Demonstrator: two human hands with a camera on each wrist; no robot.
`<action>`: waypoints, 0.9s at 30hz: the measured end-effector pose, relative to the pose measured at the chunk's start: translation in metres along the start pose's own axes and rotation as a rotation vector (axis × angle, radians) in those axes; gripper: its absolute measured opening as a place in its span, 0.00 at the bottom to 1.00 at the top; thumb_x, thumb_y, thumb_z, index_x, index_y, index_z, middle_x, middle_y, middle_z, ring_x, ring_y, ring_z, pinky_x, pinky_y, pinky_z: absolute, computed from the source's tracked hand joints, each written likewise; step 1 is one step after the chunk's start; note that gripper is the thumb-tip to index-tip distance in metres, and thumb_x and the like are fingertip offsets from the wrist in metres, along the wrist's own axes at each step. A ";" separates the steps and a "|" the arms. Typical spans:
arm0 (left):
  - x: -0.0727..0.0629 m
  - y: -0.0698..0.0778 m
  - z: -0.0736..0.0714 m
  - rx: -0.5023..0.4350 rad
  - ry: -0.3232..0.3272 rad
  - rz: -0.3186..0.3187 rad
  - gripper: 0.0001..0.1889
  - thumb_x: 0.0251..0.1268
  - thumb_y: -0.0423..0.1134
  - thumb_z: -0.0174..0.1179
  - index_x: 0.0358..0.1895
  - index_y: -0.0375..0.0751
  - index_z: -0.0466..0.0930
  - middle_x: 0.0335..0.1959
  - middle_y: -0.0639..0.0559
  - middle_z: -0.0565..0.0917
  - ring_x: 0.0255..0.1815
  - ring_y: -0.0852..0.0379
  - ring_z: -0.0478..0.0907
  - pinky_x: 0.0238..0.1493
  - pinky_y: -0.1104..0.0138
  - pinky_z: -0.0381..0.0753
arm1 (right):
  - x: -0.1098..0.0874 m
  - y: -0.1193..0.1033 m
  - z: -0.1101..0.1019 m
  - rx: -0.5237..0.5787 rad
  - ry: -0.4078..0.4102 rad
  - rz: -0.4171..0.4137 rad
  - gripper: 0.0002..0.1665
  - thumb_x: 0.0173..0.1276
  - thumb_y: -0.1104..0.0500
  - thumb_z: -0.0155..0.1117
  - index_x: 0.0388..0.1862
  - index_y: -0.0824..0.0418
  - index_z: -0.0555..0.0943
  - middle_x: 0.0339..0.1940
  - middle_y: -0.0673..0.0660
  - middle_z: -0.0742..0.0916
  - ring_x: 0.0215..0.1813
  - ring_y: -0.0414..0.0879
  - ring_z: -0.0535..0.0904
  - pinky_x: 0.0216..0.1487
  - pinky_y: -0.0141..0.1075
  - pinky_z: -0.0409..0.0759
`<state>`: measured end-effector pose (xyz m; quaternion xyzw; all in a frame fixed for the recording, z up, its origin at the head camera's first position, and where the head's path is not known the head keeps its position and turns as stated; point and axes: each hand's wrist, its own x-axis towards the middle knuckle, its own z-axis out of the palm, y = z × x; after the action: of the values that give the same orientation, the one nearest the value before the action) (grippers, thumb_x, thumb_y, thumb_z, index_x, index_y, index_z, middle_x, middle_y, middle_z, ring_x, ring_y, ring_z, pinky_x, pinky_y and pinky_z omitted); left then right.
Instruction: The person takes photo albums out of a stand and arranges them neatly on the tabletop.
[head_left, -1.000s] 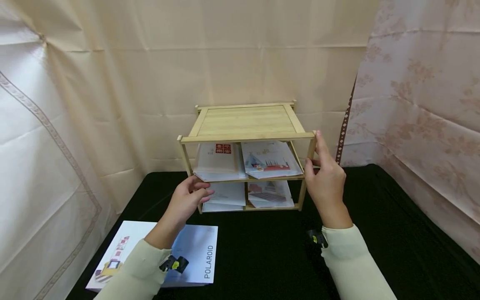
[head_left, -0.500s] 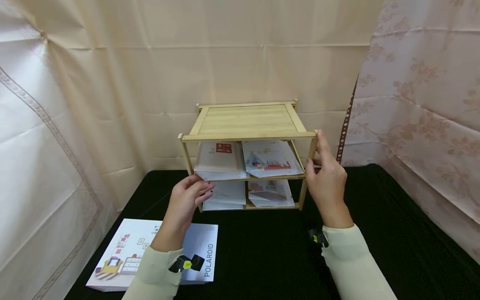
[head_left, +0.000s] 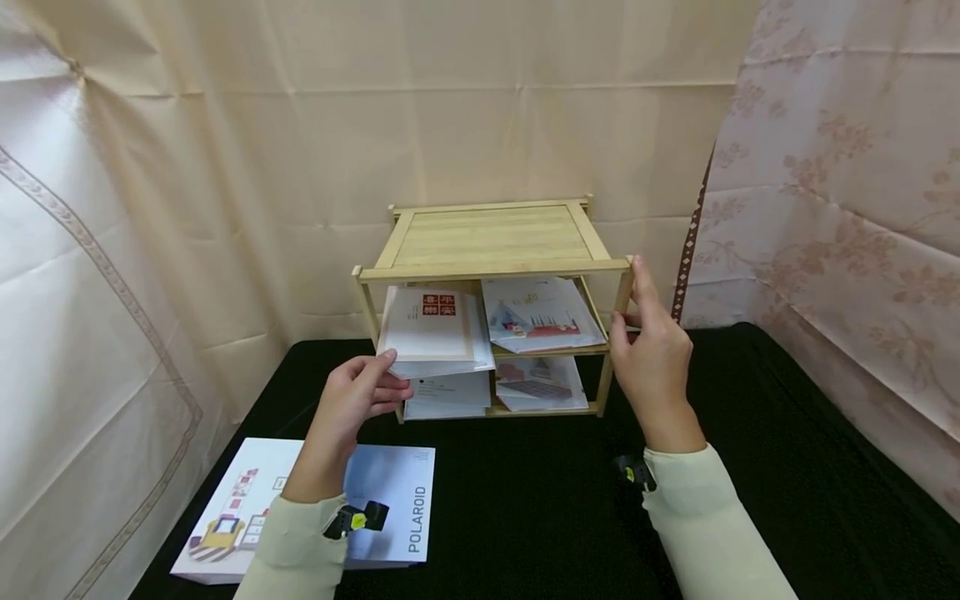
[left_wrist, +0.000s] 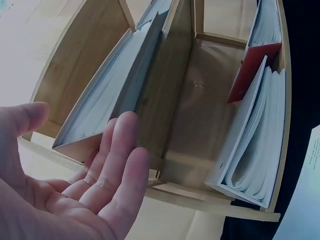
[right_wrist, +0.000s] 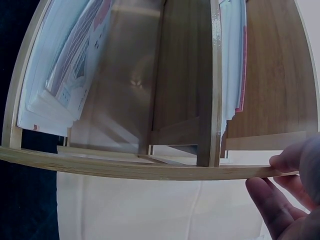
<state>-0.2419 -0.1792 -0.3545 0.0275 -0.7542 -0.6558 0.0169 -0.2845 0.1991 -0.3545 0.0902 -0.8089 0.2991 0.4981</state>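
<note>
A two-tier wooden shelf (head_left: 491, 239) stands on the black cloth. My left hand (head_left: 347, 400) grips the front left corner of a white-covered book (head_left: 427, 335) with red characters, thumb over the cover and fingers below. The book juts out past the upper tier's front edge. In the left wrist view its page block (left_wrist: 107, 95) shows near my fingertips. My right hand (head_left: 654, 358) holds the shelf's right front post (right_wrist: 215, 173), pinched between thumb and fingers in the right wrist view. Beside the gripped book lies another book (head_left: 540, 317) with a red and blue picture.
More white books lie in the lower tier's left (head_left: 450, 394) and right (head_left: 542, 383) compartments. A white POLAROID box-like volume (head_left: 390, 504) lies at the front left, partly behind my left forearm. Cream curtains (head_left: 480, 125) hang behind the shelf.
The red-lettered book has slid out towards me over the tier's edge. My left thumb has come onto its cover corner, and that hand has drawn back slightly left. My right hand stays put.
</note>
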 end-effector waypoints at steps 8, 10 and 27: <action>0.009 -0.009 0.003 -0.106 0.055 0.000 0.31 0.76 0.58 0.58 0.65 0.33 0.73 0.51 0.42 0.85 0.46 0.53 0.91 0.51 0.61 0.89 | 0.000 0.000 0.000 0.001 -0.008 0.007 0.50 0.68 0.68 0.70 0.84 0.44 0.61 0.63 0.66 0.85 0.40 0.62 0.91 0.32 0.52 0.89; 0.009 -0.009 0.004 -0.138 0.062 -0.003 0.29 0.77 0.55 0.59 0.65 0.32 0.72 0.49 0.43 0.86 0.44 0.55 0.91 0.49 0.63 0.89 | 0.000 0.000 0.000 -0.004 -0.012 0.012 0.50 0.68 0.68 0.70 0.84 0.44 0.60 0.62 0.66 0.86 0.40 0.62 0.91 0.32 0.52 0.89; 0.005 -0.005 -0.005 -0.182 -0.196 -0.090 0.31 0.81 0.47 0.46 0.77 0.33 0.54 0.55 0.41 0.79 0.36 0.59 0.85 0.40 0.66 0.87 | 0.000 0.001 0.000 -0.005 0.002 -0.012 0.50 0.67 0.69 0.70 0.84 0.46 0.61 0.61 0.67 0.86 0.38 0.62 0.91 0.32 0.52 0.89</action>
<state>-0.2462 -0.1854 -0.3586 -0.0045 -0.6877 -0.7211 -0.0836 -0.2852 0.1999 -0.3549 0.0934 -0.8085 0.2941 0.5011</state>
